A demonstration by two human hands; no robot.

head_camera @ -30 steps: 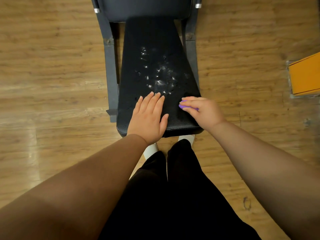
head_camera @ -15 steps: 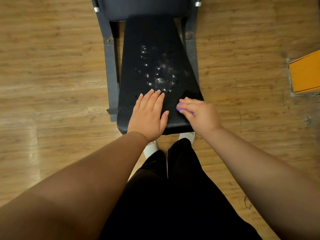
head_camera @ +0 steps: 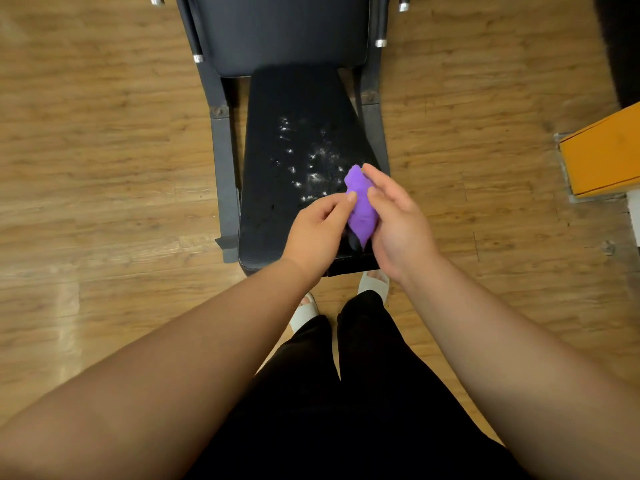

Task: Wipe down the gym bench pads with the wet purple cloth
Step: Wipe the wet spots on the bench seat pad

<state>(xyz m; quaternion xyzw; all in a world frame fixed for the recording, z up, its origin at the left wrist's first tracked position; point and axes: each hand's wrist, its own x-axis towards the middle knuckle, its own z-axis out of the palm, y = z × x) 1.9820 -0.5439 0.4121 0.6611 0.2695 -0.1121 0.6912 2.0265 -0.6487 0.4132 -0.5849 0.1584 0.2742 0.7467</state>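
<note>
1. Wood-plank floor (head_camera: 104,237) underfoot; black trousers (head_camera: 346,410) hide most of two white slippers (head_camera: 304,311).
2. Left hand (head_camera: 315,230) pinches the bunched purple cloth (head_camera: 362,206); right hand (head_camera: 398,223) has its fingers cupped round it, hiding its right side, just above the seat pad (head_camera: 273,209).
3. Wet specks (head_camera: 311,168) glint beyond.
4. Back pad (head_camera: 284,29) is cut off at the top.

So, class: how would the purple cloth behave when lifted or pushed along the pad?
Probably floppy: the purple cloth bunches and droops between the left hand and right hand. Likely light: a fingertip pinch holds it. Shapeless, so it should drag, not roll.
</note>
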